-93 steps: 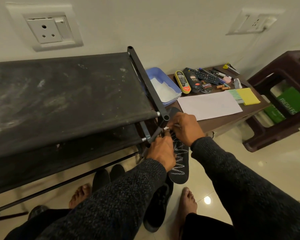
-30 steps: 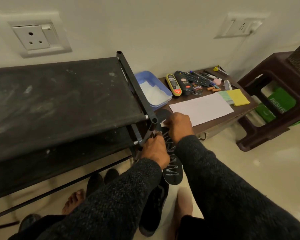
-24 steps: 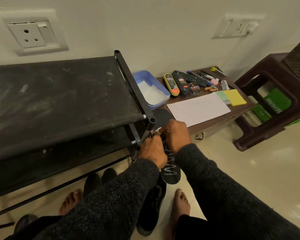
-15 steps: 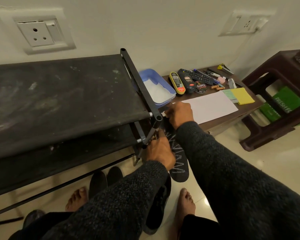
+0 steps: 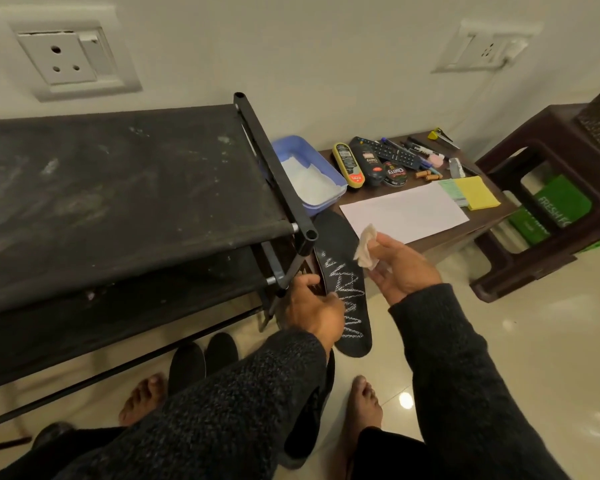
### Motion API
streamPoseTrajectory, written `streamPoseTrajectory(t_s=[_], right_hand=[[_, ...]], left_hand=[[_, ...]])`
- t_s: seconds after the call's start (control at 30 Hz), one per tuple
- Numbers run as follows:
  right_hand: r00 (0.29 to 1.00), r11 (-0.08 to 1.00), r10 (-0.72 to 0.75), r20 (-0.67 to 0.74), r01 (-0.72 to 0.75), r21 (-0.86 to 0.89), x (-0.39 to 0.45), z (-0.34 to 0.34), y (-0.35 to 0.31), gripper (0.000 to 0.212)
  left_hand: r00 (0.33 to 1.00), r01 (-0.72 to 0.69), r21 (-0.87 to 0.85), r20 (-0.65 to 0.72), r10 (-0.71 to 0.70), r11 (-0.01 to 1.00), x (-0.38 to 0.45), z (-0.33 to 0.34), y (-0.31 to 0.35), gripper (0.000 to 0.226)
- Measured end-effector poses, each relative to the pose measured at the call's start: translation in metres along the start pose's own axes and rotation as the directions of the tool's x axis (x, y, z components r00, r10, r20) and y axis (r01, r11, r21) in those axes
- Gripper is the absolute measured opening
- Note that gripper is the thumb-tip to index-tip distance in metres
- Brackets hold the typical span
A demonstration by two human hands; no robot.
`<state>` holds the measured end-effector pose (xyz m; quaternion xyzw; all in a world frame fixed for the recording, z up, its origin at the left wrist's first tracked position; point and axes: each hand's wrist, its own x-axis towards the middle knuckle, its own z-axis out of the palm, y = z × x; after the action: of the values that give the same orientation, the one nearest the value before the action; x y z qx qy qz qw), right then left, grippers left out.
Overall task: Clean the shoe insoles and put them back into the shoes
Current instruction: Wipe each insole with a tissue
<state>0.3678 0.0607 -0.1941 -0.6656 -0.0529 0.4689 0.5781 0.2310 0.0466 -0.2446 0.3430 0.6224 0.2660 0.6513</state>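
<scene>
A black insole [image 5: 340, 268] marked with white zigzag scribbles is held in the air just beside the right end of the black shoe rack [image 5: 125, 188], its far tip near the rack's front corner post and its near end hanging over the tiled floor [image 5: 534, 341]. The insole is gripped along its left edge by the left hand [image 5: 312, 306], whose fingers are curled round that edge; the fingertips themselves are hidden behind the insole. A small crumpled white cloth [image 5: 366, 247] is pinched between the thumb and forefinger of the right hand [image 5: 400, 268], while the remaining fingers are seen loosely spread below it. The cloth is held just to the right of the insole, apart from its surface.

Below the rack's right end, a black shoe [image 5: 309, 427] is partly seen on the floor between two bare feet, mostly covered by the left sleeve. Two dark shoe toes [image 5: 201, 362] are seen under the rack's lowest bar.

Right of the rack, a low brown table [image 5: 465, 230] is set against the wall. On it, nearest the rack, a blue tray [image 5: 291, 147] holding white cloth is placed, then shoe-polish containers [image 5: 364, 164], a remote control [image 5: 392, 152], a white sheet of paper [image 5: 402, 213] and a yellow notepad [image 5: 475, 192]. Further right a dark brown plastic stool [image 5: 551, 188] is seen.
</scene>
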Motion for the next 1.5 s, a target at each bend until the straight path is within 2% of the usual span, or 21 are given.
streamPoseTrajectory(t_s=[0.07, 0.13, 0.17, 0.2, 0.23, 0.33, 0.37, 0.43, 0.5, 0.57, 0.7, 0.83, 0.93, 1.03, 1.13, 1.2, 1.27, 1.37, 1.43, 1.5], right_hand=[[0.998, 0.997, -0.055, 0.000, 0.055, -0.061, -0.002, 0.008, 0.007, 0.028], [0.970, 0.919, -0.238, 0.050, 0.242, -0.310, 0.004, 0.016, 0.012, 0.026], [0.930, 0.793, -0.352, 0.109, 0.358, -0.493, 0.009, 0.020, 0.013, 0.026], [0.880, 0.622, -0.439, 0.184, 0.445, -0.644, 0.015, 0.024, 0.015, 0.026], [0.834, 0.458, -0.492, 0.250, 0.492, -0.740, 0.023, 0.027, 0.019, 0.026], [0.733, 0.077, -0.529, 0.427, 0.544, -0.836, 0.044, 0.032, 0.035, 0.027], [0.708, -0.014, -0.530, 0.466, 0.542, -0.840, 0.049, 0.033, 0.040, 0.027], [0.684, -0.098, -0.527, 0.504, 0.540, -0.836, 0.055, 0.034, 0.046, 0.027], [0.672, -0.115, -0.526, 0.522, 0.552, -0.826, 0.052, 0.034, 0.046, 0.024], [0.677, -0.088, -0.497, 0.543, 0.583, -0.808, 0.043, 0.030, 0.043, 0.019], [0.715, -0.056, -0.327, 0.618, 0.638, -0.768, 0.004, 0.016, 0.043, 0.011], [0.692, -0.015, -0.421, 0.586, 0.641, -0.768, -0.004, 0.017, 0.058, 0.010], [0.681, -0.021, -0.485, 0.549, 0.619, -0.785, 0.014, 0.032, 0.059, 0.018], [0.677, 0.038, -0.545, 0.495, 0.610, -0.791, 0.032, 0.050, 0.049, 0.024], [0.734, 0.048, -0.497, 0.463, 0.556, -0.830, 0.045, 0.063, 0.036, 0.024], [0.755, 0.046, -0.462, 0.466, 0.545, -0.837, 0.044, 0.063, 0.031, 0.023], [0.757, 0.046, -0.434, 0.488, 0.560, -0.827, 0.034, 0.055, 0.033, 0.019], [0.756, 0.014, -0.356, 0.549, 0.592, -0.806, 0.006, 0.033, 0.039, 0.016], [0.732, 0.010, -0.352, 0.583, 0.626, -0.780, -0.007, 0.018, 0.045, 0.017], [0.714, 0.003, -0.378, 0.589, 0.637, -0.771, -0.009, 0.011, 0.052, 0.018]], left_hand=[[0.999, 0.022, -0.089, -0.045, -0.026, 0.996, 0.001, 0.003, -0.010, 0.035], [0.994, 0.078, -0.201, -0.064, -0.093, 0.976, 0.002, 0.007, -0.017, 0.027], [0.989, 0.102, -0.240, -0.077, -0.123, 0.965, 0.004, 0.008, -0.018, 0.021], [0.985, 0.109, -0.257, -0.100, -0.138, 0.960, 0.008, 0.010, -0.019, 0.018], [0.981, 0.112, -0.268, -0.122, -0.149, 0.957, 0.010, 0.011, -0.018, 0.016], [0.975, 0.120, -0.295, -0.147, -0.169, 0.948, 0.015, 0.011, -0.018, 0.011], [0.974, 0.127, -0.308, -0.142, -0.177, 0.943, 0.015, 0.010, -0.019, 0.011], [0.973, 0.153, -0.341, -0.113, -0.202, 0.928, 0.017, 0.006, -0.022, 0.011], [0.974, 0.163, -0.371, -0.085, -0.208, 0.914, 0.019, 0.004, -0.023, 0.012], [0.974, 0.170, -0.384, -0.074, -0.214, 0.908, 0.020, 0.002, -0.022, 0.011], [0.978, 0.186, -0.409, -0.011, -0.209, 0.893, 0.025, 0.002, -0.023, 0.009], [0.984, 0.166, -0.428, 0.009, -0.180, 0.888, 0.032, 0.006, -0.033, 0.009], [0.985, 0.145, -0.444, -0.020, -0.171, 0.884, 0.029, 0.004, -0.031, 0.010], [0.984, 0.142, -0.448, -0.031, -0.174, 0.883, 0.025, 0.000, -0.028, 0.010], [0.979, 0.161, -0.435, -0.046, -0.201, 0.886, 0.035, 0.001, -0.034, 0.011], [0.977, 0.195, -0.424, 0.008, -0.212, 0.885, 0.065, 0.009, -0.055, 0.010], [0.970, 0.240, -0.409, 0.061, -0.237, 0.880, 0.083, 0.016, -0.063, 0.012], [0.964, 0.266, -0.361, 0.077, -0.256, 0.894, 0.049, 0.005, -0.027, 0.019], [0.959, 0.281, -0.336, 0.141, -0.247, 0.899, 0.042, 0.002, -0.021, 0.022], [0.960, 0.279, -0.352, 0.130, -0.249, 0.893, 0.041, -0.001, -0.022, 0.018]])
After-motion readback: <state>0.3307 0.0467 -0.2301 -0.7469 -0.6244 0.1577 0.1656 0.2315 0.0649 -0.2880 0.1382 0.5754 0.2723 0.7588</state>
